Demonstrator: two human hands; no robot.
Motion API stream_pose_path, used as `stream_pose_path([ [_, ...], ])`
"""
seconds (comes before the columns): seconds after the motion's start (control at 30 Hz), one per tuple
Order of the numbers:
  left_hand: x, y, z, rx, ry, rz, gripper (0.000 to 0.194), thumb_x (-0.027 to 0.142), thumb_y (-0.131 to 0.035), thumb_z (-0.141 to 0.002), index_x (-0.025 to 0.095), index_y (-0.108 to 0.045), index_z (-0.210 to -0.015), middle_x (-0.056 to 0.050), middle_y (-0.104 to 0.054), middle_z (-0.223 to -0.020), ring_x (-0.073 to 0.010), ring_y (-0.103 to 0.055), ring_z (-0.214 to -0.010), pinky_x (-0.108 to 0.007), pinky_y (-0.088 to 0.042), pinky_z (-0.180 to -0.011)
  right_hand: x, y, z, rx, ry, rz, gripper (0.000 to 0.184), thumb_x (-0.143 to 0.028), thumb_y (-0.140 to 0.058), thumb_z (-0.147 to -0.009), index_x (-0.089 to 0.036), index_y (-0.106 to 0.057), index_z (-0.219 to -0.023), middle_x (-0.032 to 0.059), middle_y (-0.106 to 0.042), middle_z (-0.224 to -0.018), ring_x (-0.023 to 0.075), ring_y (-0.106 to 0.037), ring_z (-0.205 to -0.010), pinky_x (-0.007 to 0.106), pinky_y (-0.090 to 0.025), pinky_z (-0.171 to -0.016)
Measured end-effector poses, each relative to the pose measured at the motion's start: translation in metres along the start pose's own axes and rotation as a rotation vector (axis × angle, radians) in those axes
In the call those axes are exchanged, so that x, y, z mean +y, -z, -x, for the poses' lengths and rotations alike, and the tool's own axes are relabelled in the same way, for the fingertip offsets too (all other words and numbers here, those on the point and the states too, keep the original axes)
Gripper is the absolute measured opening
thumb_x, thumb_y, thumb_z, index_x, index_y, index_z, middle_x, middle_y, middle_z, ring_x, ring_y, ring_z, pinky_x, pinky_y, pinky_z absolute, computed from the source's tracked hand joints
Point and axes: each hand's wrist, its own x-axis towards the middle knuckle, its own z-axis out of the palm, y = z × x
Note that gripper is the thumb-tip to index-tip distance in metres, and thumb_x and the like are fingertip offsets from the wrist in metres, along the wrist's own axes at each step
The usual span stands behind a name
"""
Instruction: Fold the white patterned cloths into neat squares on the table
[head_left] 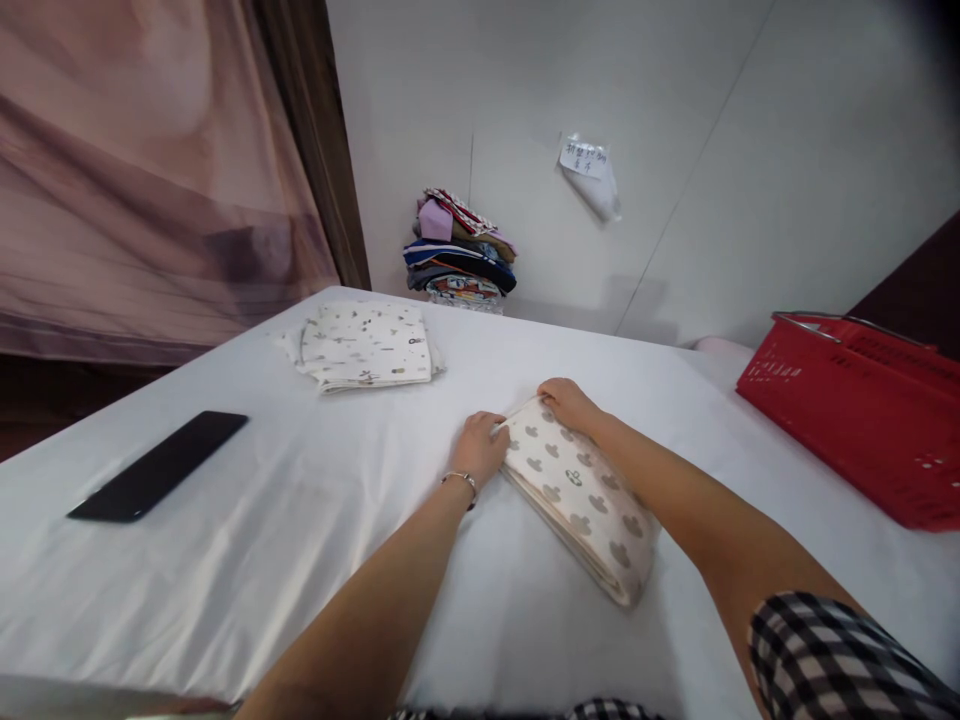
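Note:
A folded cream cloth [574, 480] with a grey-beige mushroom-like print lies at an angle on the white-covered table, its layered edge facing left. My left hand [480, 447] grips its far left corner, fingers closed on the edge. At the far right corner, my right hand [570, 405] is curled over the cloth with the fingertips partly hidden. Farther back on the left rests another folded white cloth [364, 345] with small dark prints, apart from both hands.
A black flat slab [161, 465] lies on the table [300, 560] at left. A red basket [862, 410] stands at right. Behind the far edge is a stack of folded fabrics [461, 250]. A plastic bag with a label [589, 170] hangs on the wall. A pink curtain [150, 180] hangs at left.

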Motion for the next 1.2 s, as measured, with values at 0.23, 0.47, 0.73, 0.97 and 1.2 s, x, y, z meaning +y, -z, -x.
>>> stream_pose_path([
  [0.23,0.001,-0.001,0.000,0.011,-0.045,0.071,0.012,0.020,-0.052,-0.078,0.022,-0.059,-0.088,-0.002,-0.061,-0.099,-0.0165,-0.051,-0.101,-0.030,-0.041,-0.089,0.000,-0.001,0.002,0.003,0.035,-0.041,0.022,-0.007,-0.044,-0.079,-0.018,-0.060,-0.091,0.0046,-0.063,-0.096,0.0164,-0.055,-0.091,0.027,-0.037,-0.084],
  [0.47,0.003,0.000,0.001,-0.003,0.203,0.054,0.017,0.032,-0.048,-0.083,0.021,-0.059,-0.088,-0.005,-0.064,-0.095,-0.0177,-0.057,-0.087,-0.031,-0.043,-0.079,0.004,-0.003,-0.006,-0.129,-0.022,-0.018,0.020,-0.011,-0.046,-0.080,-0.019,-0.062,-0.089,0.0040,-0.065,-0.097,0.0177,-0.055,-0.094,0.030,-0.035,-0.088],
  [0.73,0.004,0.000,0.002,0.012,0.170,0.065,0.015,0.029,-0.050,-0.081,0.022,-0.059,-0.089,-0.004,-0.062,-0.099,-0.0170,-0.056,-0.090,-0.030,-0.043,-0.080,0.003,0.003,-0.008,-0.103,0.030,0.040,0.024,-0.013,-0.049,-0.079,-0.017,-0.064,-0.098,0.0071,-0.065,-0.097,0.0191,-0.055,-0.094,0.030,-0.037,-0.086],
  [0.97,0.009,0.004,0.003,0.011,0.175,0.118,0.012,0.027,-0.050,-0.080,0.024,-0.059,-0.087,-0.001,-0.064,-0.090,-0.0146,-0.058,-0.079,-0.027,-0.045,-0.073,0.007,0.004,-0.015,-0.222,0.051,0.130,0.026,-0.016,-0.049,-0.081,-0.020,-0.065,-0.102,0.0065,-0.064,-0.108,0.0214,-0.054,-0.103,0.032,-0.035,-0.091],
  [1.2,0.003,-0.004,-0.001,0.075,0.163,0.262,0.020,0.024,-0.050,-0.080,0.022,-0.055,-0.100,-0.003,-0.066,-0.094,-0.0155,-0.060,-0.090,-0.028,-0.046,-0.079,0.008,0.012,-0.021,-0.246,0.036,0.130,0.023,-0.020,-0.047,-0.084,-0.020,-0.066,-0.096,0.0065,-0.066,-0.102,0.0212,-0.056,-0.097,0.032,-0.036,-0.089],
])
